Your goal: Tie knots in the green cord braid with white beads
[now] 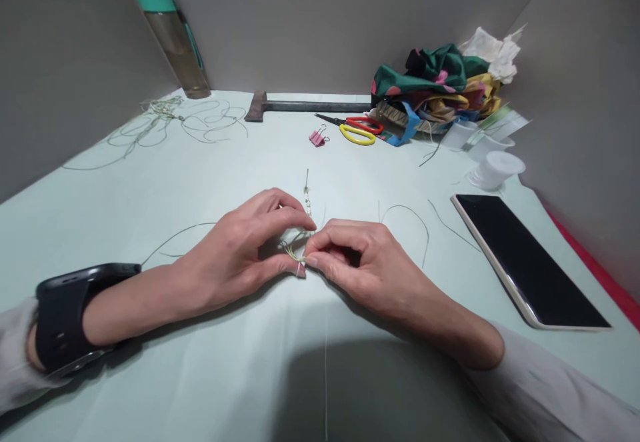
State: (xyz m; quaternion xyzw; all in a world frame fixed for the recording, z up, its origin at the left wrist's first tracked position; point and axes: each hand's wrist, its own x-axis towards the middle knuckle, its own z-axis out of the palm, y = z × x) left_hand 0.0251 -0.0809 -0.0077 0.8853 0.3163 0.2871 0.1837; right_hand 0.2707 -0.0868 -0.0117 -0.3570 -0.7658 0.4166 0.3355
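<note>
A loop of thin pale-green cord [293, 249] lies between my two hands. My right hand [367, 255] pinches it between thumb and forefinger. My left hand [245, 245] curves around the loop with thumb and fingers apart. Its thumb tip touches the cord beside a small reddish-pink piece [301, 271], mostly hidden, whose kind I cannot tell. The left forefinger's tip is close to a short row of clear beads [308, 203], which runs away from me and ends in a thin dark tip. Loose cord [185, 230] trails out to the left from behind my left hand.
Beyond my hands are a pink binder clip [317, 137], scissors [357, 129], a hammer-like tool [310, 106] and a bundle of fabric [440, 82]. Tangled cord [167, 109] and a bottle [175, 42] are at left. A phone [525, 255] and white spool [496, 169] are at right.
</note>
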